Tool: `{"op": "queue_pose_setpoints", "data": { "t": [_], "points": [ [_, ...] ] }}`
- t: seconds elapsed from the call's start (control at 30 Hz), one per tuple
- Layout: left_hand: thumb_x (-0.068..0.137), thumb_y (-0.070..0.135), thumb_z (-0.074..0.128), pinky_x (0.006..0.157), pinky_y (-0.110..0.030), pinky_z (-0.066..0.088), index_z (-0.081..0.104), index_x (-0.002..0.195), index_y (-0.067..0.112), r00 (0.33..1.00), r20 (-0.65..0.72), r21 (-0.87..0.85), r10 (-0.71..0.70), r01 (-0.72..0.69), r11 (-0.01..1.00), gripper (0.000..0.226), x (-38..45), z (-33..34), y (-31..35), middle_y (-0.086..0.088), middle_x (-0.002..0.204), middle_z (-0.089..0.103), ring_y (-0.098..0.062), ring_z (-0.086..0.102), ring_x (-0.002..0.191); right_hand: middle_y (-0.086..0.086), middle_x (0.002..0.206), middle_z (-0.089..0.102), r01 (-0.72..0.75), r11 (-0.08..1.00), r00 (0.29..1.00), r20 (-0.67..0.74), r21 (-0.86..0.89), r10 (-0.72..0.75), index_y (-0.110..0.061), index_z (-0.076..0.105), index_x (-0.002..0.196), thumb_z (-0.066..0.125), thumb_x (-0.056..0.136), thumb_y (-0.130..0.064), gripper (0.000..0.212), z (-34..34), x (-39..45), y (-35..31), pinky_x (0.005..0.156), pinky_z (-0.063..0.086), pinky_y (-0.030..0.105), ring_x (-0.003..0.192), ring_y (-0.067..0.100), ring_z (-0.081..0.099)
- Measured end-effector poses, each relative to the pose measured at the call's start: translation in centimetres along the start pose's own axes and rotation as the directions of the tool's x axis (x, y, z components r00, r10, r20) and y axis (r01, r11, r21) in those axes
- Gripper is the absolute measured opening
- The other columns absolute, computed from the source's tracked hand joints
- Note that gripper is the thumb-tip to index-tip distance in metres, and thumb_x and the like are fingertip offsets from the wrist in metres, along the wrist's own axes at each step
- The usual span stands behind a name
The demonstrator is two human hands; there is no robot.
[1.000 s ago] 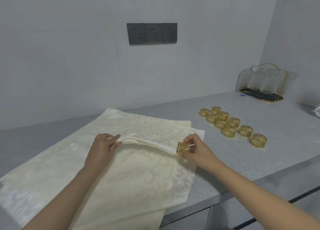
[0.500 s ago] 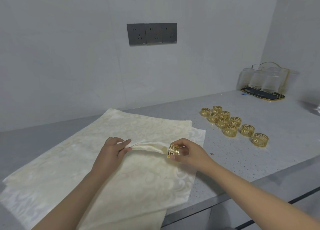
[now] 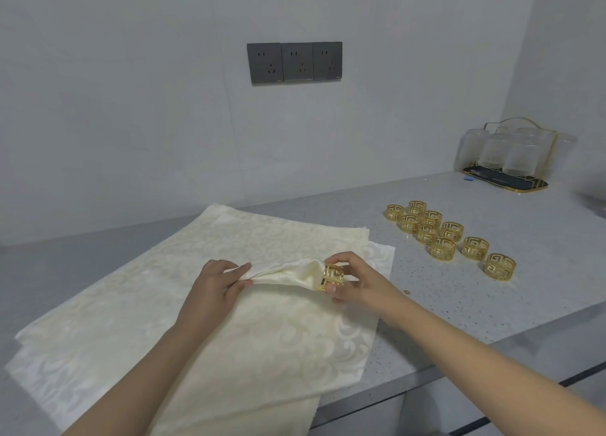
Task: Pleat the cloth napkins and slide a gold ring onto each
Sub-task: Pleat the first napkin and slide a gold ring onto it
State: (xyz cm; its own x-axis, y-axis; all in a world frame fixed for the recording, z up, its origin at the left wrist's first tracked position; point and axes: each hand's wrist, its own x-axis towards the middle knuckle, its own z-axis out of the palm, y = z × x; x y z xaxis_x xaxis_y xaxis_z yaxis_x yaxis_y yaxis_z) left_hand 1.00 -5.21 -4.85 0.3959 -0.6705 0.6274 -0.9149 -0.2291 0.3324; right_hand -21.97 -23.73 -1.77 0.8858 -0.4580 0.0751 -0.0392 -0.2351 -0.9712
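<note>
On top of the flat napkin stack (image 3: 183, 320) your gathered napkin (image 3: 285, 273) runs left-right, its bunched end pointing right into the gold ring (image 3: 333, 277). Your left hand (image 3: 214, 284) pinches its left end, your right hand (image 3: 357, 279) pinches the ring; spare rings (image 3: 442, 232) sit right of the stack.

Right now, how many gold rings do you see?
10: nine loose gold rings clustered on the counter, one ring in the right hand. None seems hidden.
</note>
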Motion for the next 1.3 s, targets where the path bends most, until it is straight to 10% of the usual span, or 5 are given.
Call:
{"op": "queue_pose_setpoints", "data": {
  "t": [0.2,0.87,1.3],
  "points": [
    [0.079,0.024,0.064,0.079,-0.024,0.039,0.073,0.107,0.011,1.0,0.001,-0.007,0.02,-0.02,1.0,0.032,-0.2,-0.2,0.2,-0.004,0.091,0.066,-0.012,0.045,0.091,0.023,0.106,0.063,-0.052,0.994,0.999,0.012,0.092,0.051,-0.025,0.055,0.116,0.067,0.085,-0.005,0.039,0.4,0.1,-0.1,0.078,0.057,0.036,0.081,0.024,0.071],
    [0.083,0.034,0.059,0.084,-0.009,0.03,0.073,0.108,0.015,0.996,0.09,-0.007,0.022,-0.022,1.0,0.034,-2.6,0.4,-0.2,0.002,0.093,0.063,-0.007,0.044,0.095,-0.007,0.096,0.056,-0.025,0.876,0.985,-0.16,-0.482,-0.06,-0.028,0.058,0.12,0.079,0.073,-0.034,0.052,1.9,0.1,2.4,0.063,0.037,0.008,0.074,0.0,0.05],
    [0.077,0.01,0.078,0.081,-0.011,0.032,0.074,0.106,0.014,0.999,0.045,-0.03,-0.03,0.031,0.999,0.03,-3.4,0.8,-0.8,-0.001,0.093,0.065,-0.008,0.047,0.093,-0.014,0.047,0.052,-0.04,0.946,0.997,-0.079,-0.321,0.015,-0.02,0.057,0.123,0.08,0.072,-0.014,0.056,0.7,-0.8,1.9,0.059,0.041,0.011,0.046,-0.003,0.048]
  ]
}}
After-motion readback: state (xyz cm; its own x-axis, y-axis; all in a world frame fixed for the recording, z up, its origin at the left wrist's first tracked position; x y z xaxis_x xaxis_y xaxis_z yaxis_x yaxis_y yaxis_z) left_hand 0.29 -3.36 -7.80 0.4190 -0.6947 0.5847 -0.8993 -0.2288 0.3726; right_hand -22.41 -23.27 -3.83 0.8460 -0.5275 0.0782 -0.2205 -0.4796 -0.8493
